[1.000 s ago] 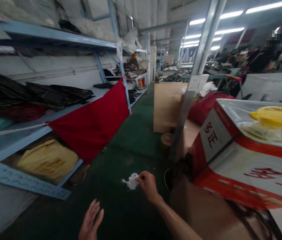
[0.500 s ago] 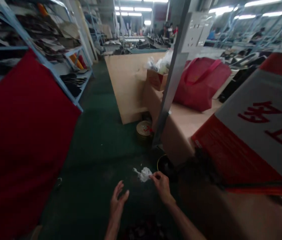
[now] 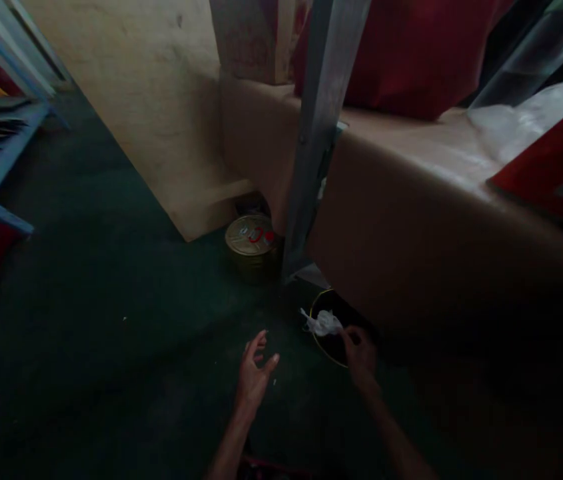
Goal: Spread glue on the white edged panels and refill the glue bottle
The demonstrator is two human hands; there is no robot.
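Note:
My right hand [image 3: 360,350] pinches one end of a crumpled white plastic bag [image 3: 325,324], or something thin like it. The bag hangs over the near-left part of a dark round bin [image 3: 334,343] with a yellowish rim, which is partly tucked beneath the covered table. My left hand [image 3: 256,367] is held above the floor to the left of the bin, its fingers apart and nothing in them. Shadow hides the inside of the bin and blurs the outline of my right hand.
A round gold tin [image 3: 250,235] stands beside a grey metal post [image 3: 314,133]. Left of it leans a plywood board [image 3: 151,100]. The brown-covered table [image 3: 386,200] carries a red bag [image 3: 411,53]. Blue shelving [image 3: 11,153] stands at far left on the green floor [image 3: 101,267].
My right hand has carried the white bag from above the floor to over the bin. The view has tilted down and come closer. My left hand stays open.

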